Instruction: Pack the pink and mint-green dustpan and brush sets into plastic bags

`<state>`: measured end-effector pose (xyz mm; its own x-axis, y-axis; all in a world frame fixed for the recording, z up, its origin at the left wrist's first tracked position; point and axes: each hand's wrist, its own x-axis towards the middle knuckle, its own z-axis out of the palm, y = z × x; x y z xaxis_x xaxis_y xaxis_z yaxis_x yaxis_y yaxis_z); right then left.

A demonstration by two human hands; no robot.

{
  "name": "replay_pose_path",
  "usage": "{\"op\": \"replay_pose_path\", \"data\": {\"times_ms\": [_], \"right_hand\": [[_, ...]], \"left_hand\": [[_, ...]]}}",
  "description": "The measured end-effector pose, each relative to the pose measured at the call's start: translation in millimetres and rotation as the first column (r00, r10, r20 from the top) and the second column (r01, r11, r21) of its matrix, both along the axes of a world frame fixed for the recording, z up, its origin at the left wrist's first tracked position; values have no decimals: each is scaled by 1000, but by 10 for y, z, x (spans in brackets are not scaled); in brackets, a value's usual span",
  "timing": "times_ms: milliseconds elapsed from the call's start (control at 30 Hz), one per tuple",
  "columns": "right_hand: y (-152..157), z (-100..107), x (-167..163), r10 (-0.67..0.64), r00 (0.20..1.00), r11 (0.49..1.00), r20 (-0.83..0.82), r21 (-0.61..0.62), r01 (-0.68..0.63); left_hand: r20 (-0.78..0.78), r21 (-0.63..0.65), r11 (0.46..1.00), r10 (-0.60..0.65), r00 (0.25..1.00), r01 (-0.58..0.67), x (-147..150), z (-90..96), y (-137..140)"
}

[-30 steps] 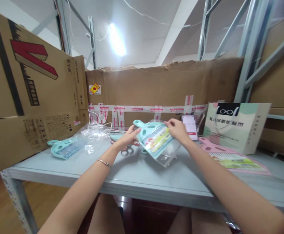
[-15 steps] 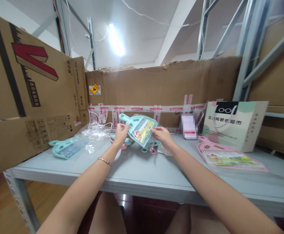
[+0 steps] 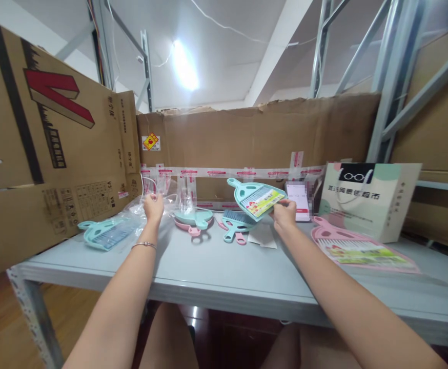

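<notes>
My right hand point(image 3: 285, 214) grips the wide right end of a mint-green dustpan and brush set point(image 3: 257, 197) with a yellow-green label, held above the table. Off to the left, my left hand point(image 3: 154, 206) has its fingers pinched together at a heap of clear plastic bags point(image 3: 135, 207), apparently on the film. Between my hands lie mint and pink dustpans point(image 3: 194, 218), stacked. Next to them are mint and pink brushes point(image 3: 236, 224), partly overlapping a white paper card point(image 3: 262, 238).
A bagged mint dustpan set point(image 3: 106, 234) lies at the left, a labelled pink one point(image 3: 362, 248) at the right. Behind them stand a phone point(image 3: 298, 201) and a paper gift bag point(image 3: 366, 205). Large cartons point(image 3: 224, 138) wall the back and left of the grey table point(image 3: 208, 277).
My left hand has let go of the mint set and moved left to the plastic bags. My right hand has carried the set rightward, uncovering the brushes and stacked dustpans.
</notes>
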<state>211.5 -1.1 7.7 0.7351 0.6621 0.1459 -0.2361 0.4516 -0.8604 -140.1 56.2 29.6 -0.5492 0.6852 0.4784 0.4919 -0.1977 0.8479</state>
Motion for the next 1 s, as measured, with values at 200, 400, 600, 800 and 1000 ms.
{"op": "replay_pose_path", "data": {"times_ms": [200,400,600,800,1000], "right_hand": [[-33,36,-66,141,980,990,-140,-3,-143],[-94,-6,-257,451,892,893,19,-7,-451],[-105,-13,-298,396,907,918,141,-95,-385],[-244,58,-357,-210,500,963,840,267,-45],[-276,39,-609,-202,137,969,970,219,-116]], "left_hand": [[-285,194,979,116,951,-61,444,15,-264],[90,69,470,-881,464,880,1004,10,-487],[265,255,230,-951,160,939,1041,-12,-620],[218,258,246,-957,191,934,1135,-29,-698],[89,242,251,-968,236,937,1106,26,-710]]}}
